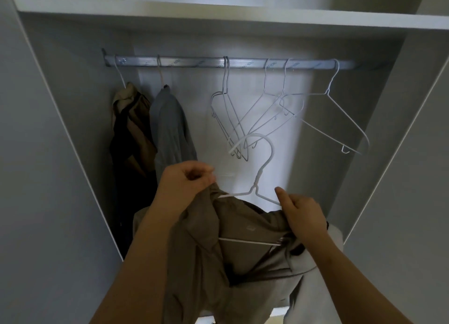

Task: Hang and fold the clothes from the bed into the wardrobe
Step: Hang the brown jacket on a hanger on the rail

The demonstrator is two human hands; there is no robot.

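- The left grip point(187, 180) is clenched, thumb and fingers pinching the shoulder edge of a brown cloth garment point(194, 250) where it meets the left end of a white wire hanger point(255, 185).
- The right grip point(301, 214) grasps the same garment at the hanger's right shoulder. Its fingers are curled into the fabric, and the forefinger stands up straight beside the wire.
- The hanger sits inside the garment's neck opening. Its hook rises free above the cloth, and its lower bar shows through the opening between the two grips.
- The garment hangs down between both forearms, in front of the open wardrobe and below the rail.
- A paler grey cloth point(328, 250) lies under the right forearm; whether it is part of the same garment I cannot tell.
- Behind, a silver metal rail point(194, 62) runs across the white wardrobe point(73, 105).
- At the rail's left end hang a tan and dark garment point(128, 129) and, just beside it, a grey garment point(167, 124).
- To the right hang several bare white wire hangers point(340, 109), tilted and overlapping.
- A white shelf point(218, 10) spans the wardrobe above the rail.
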